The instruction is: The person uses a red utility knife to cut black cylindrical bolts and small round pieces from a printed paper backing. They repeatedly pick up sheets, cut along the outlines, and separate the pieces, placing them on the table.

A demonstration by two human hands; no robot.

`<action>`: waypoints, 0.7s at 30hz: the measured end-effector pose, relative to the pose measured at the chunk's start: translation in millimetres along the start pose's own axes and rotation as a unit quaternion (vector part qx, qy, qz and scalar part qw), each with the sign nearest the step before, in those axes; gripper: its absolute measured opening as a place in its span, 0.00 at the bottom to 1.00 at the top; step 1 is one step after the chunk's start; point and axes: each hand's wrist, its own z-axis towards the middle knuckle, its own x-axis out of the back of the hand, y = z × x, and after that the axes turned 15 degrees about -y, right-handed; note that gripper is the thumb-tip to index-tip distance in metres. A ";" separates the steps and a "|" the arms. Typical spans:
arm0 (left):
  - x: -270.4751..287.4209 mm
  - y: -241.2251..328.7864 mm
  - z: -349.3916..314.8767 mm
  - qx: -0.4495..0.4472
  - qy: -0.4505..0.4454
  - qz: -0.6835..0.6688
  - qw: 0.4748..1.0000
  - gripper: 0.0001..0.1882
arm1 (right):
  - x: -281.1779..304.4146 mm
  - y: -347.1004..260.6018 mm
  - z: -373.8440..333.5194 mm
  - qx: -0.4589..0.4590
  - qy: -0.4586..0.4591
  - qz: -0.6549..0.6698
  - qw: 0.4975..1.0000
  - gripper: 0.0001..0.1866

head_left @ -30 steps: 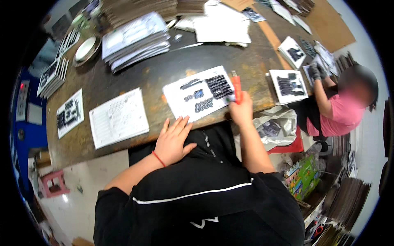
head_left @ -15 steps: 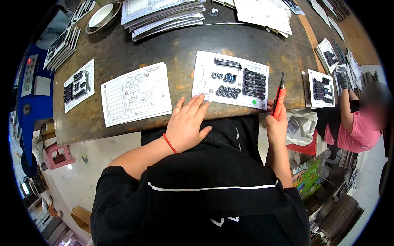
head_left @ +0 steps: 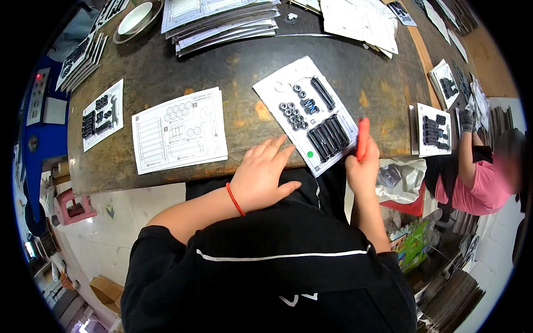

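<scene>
Bright, even indoor light; small glare on tiled floor [head_left: 141, 219]; hardware card [head_left: 315, 119] sharp; fisheye bows dark tabletop [head_left: 239, 75]; corners black; co-worker's head [head_left: 508, 161] blurred.

Bare hands at a tilted card of black hardware, middle of the frame.
The left hand [head_left: 261, 175] lies spread at the table [head_left: 233, 72] edge, fingertips close by the lower left side of the white card [head_left: 300, 67]; contact is hard to tell. The right hand [head_left: 363, 166] grips a red cutter [head_left: 362, 139] by the card's right corner. On the card sit a row of bolts [head_left: 328, 137], small nuts [head_left: 294, 115] and a green dot [head_left: 310, 154]. Printed sheets [head_left: 180, 130] lie left of centre; a person in pink [head_left: 486, 186] works at far right.
</scene>
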 end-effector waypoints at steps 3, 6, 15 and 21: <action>4.0 -0.8 2.1 0.038 0.036 -0.011 0.999 0.40 | -0.2 -16.6 -19.7 0.017 -0.014 -0.070 0.997 0.16; 8.1 -16.4 -6.7 0.058 0.161 -0.032 0.985 0.37 | 0.7 -25.4 -47.6 -0.084 -0.147 0.072 0.983 0.22; -11.0 -9.5 -31.0 0.061 0.112 -0.035 0.991 0.32 | 2.3 2.1 31.6 0.055 0.069 -0.003 0.996 0.27; -22.9 -12.1 -29.3 0.054 0.079 0.018 0.995 0.42 | 7.9 -11.5 55.5 -0.063 -0.047 0.069 0.994 0.22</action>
